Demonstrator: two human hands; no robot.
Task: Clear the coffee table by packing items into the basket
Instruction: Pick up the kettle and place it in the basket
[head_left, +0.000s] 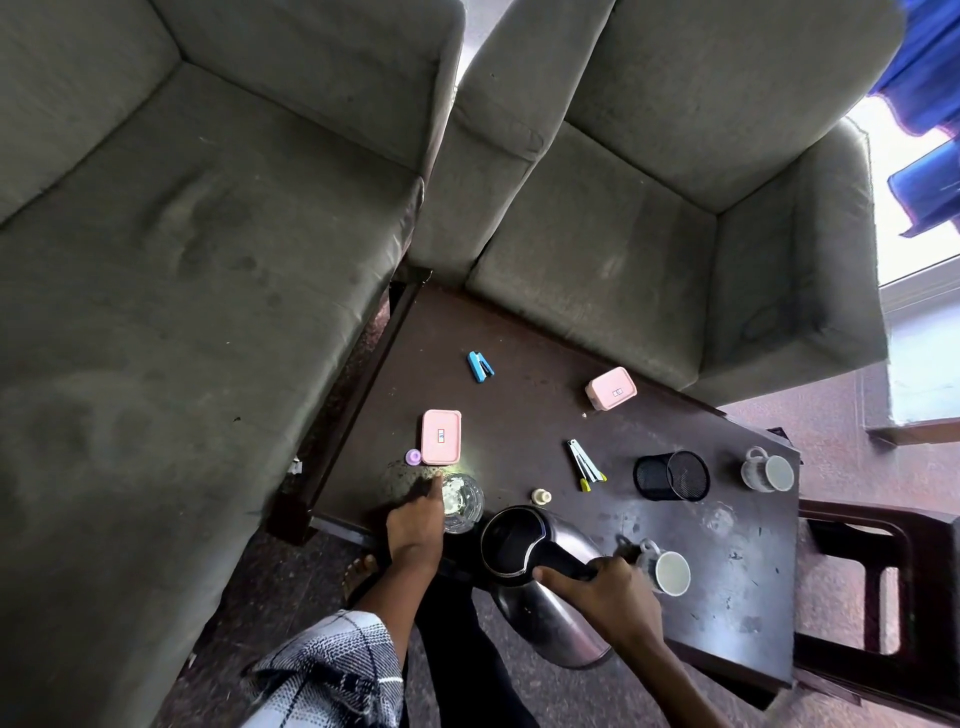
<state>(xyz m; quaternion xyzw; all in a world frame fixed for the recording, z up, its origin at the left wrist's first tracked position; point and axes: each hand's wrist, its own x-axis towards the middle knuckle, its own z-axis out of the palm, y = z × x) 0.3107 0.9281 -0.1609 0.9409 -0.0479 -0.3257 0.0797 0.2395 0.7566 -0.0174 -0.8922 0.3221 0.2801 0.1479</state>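
Between two grey sofas (218, 270) stands the dark coffee table (519, 415), its near edge at the person's legs. No basket shows in this view. Largest of the things on the table is the steel kettle (540, 577), tilted, its black lid toward the camera; the right hand (608, 592) is closed round its black handle. Just right of that hand lies a white mug (667, 571) on its side, and a second mug (769, 470) lies near the far right corner. A black mesh pen cup (672, 475) lies tipped over between them, farther back. The left hand (418, 525) rests against a glass jar (462, 501) at the near left edge, forefinger stretched out along its rim, the other fingers curled. Just behind that fingertip lies a pink box (441, 436), a small purple cap (413, 457) beside it. A second pink box (611, 388) sits well apart, toward the far edge. Smaller still: a blue stapler (480, 366), a yellow-tipped stapler (586, 464), and a tiny cream bottle (541, 496) just behind the kettle.
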